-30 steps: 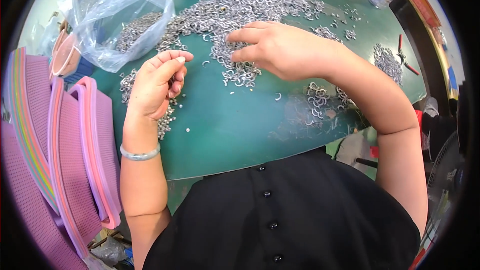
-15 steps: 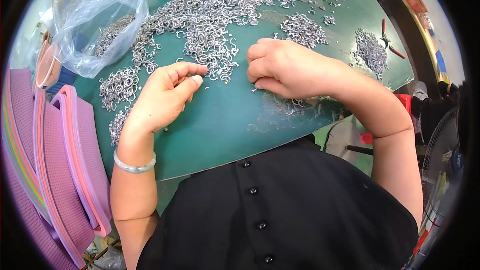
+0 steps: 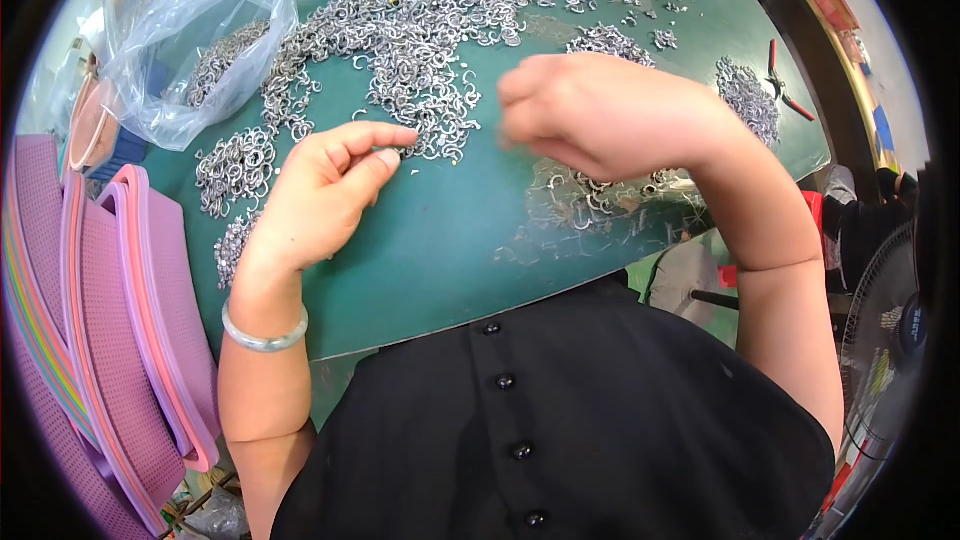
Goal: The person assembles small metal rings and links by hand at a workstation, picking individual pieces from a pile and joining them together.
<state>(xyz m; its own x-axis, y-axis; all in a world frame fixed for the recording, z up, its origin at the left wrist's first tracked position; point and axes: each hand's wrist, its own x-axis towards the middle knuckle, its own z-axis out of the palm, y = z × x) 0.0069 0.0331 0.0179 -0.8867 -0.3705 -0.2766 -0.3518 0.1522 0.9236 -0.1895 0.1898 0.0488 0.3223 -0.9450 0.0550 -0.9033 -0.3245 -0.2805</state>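
My left hand (image 3: 335, 180) is at the near edge of a large heap of small open metal rings (image 3: 420, 40). Its thumb and forefinger pinch together beside the rings, and what they hold is too small to make out. Right of it, my right hand (image 3: 590, 115) hovers over the green table (image 3: 430, 250) with its fingers curled in. Motion blurs its fingertips, so any piece in them is hidden. A small pile of rings (image 3: 608, 42) lies just beyond this hand, and a few loose rings (image 3: 590, 202) lie below it on torn clear film.
At the left are a clear plastic bag (image 3: 190, 60) with metal pieces, smaller ring piles (image 3: 235, 170) and stacked purple baskets (image 3: 160, 280). Red-handled pliers (image 3: 775, 85) lie at the right beside another pile of metal pieces (image 3: 745, 100). A fan (image 3: 880, 310) stands at the far right.
My right hand has lifted and moved slightly up and right, its fingers now blurred. The left hand stays nearly in place, still pinched at the heap's edge.
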